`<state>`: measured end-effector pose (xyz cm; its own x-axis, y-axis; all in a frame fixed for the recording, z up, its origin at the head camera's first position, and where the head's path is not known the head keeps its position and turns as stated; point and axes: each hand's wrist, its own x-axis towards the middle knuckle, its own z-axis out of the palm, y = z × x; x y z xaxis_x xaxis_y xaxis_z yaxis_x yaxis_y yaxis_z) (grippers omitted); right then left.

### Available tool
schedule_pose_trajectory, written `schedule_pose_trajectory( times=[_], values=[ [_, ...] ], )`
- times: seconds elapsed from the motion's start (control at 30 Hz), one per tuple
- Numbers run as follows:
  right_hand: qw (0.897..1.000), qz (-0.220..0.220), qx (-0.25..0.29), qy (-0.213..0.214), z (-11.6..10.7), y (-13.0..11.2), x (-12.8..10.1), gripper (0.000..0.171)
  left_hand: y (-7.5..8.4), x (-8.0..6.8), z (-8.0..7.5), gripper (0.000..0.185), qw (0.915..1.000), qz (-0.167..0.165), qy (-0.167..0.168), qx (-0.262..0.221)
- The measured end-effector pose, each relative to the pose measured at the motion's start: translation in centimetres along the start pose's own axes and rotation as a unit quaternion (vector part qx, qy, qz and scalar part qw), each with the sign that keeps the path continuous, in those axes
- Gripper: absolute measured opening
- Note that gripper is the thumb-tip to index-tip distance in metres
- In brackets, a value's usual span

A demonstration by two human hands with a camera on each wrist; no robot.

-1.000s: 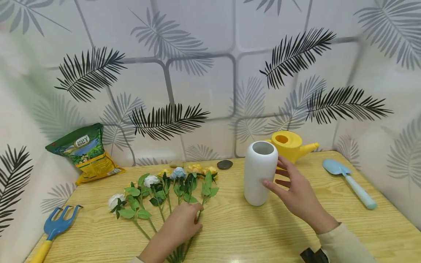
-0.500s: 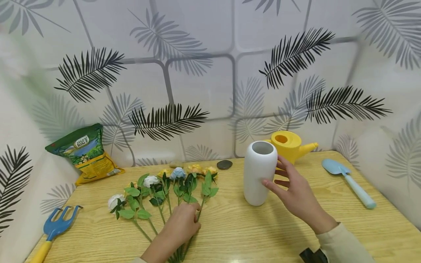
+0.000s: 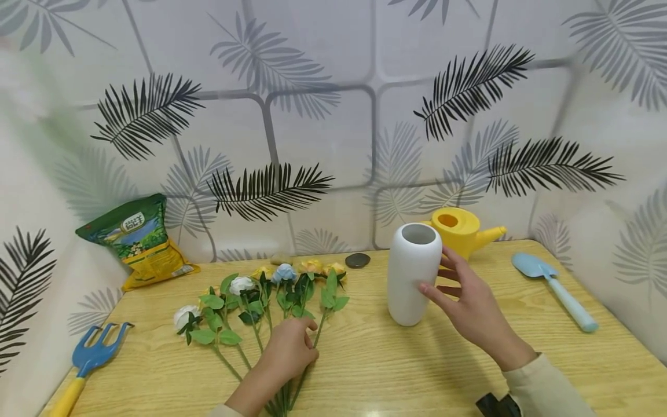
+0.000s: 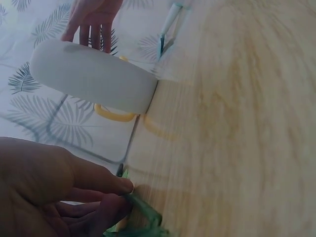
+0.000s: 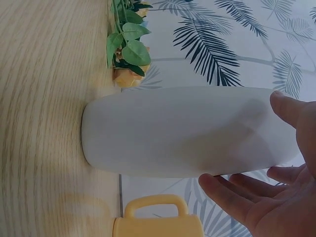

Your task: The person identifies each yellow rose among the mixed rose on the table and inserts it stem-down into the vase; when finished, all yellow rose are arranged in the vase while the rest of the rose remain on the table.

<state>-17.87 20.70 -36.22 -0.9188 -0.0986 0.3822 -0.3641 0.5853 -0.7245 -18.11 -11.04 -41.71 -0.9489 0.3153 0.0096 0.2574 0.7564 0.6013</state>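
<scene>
A tall white vase [image 3: 411, 272] stands upright on the wooden table [image 3: 391, 370]. My right hand [image 3: 443, 278] touches its right side with straight, spread fingers [image 5: 232, 197], the thumb on the front of the vase [image 5: 182, 131]. Several artificial roses [image 3: 260, 289] with green leaves lie fanned out to the left of the vase. My left hand [image 3: 307, 341] rests on their stems and pinches a green stem [image 4: 143, 212] between thumb and fingers. The vase [image 4: 94, 76] also shows in the left wrist view.
A yellow watering can [image 3: 461, 229] stands just behind the vase. A light blue trowel [image 3: 552, 286] lies at the right, a blue rake [image 3: 88, 362] at the front left. A green and yellow bag [image 3: 138, 240] leans on the wall. A dark stone [image 3: 357, 260] lies by the wall.
</scene>
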Motion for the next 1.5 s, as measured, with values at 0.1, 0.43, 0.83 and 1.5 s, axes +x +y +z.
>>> schedule_pose_trajectory(
  times=[0.1, 0.43, 0.83, 1.5],
  values=[
    [1.000, 0.004, -0.002, 0.001, -0.2, 0.0, 0.0, 0.076, 0.0, 0.1, 0.1, 0.037, 0.9998, 0.002, 0.008, -0.018],
    [1.000, -0.001, 0.003, 0.007, -0.2, 0.3, -0.1, 0.075, 0.2, 0.6, 0.0, 0.037, 0.9980, 0.010, 0.025, -0.058],
    [1.000, -0.008, 0.003, 0.007, -0.1, 0.5, 0.1, 0.075, 1.1, 0.6, -0.6, 0.034, 0.9914, -0.002, 0.032, -0.127],
    [1.000, -0.003, 0.008, 0.002, 0.1, 0.4, 0.1, 0.076, 5.7, 2.6, -2.7, 0.032, 0.9469, -0.015, 0.053, -0.317]
  ],
)
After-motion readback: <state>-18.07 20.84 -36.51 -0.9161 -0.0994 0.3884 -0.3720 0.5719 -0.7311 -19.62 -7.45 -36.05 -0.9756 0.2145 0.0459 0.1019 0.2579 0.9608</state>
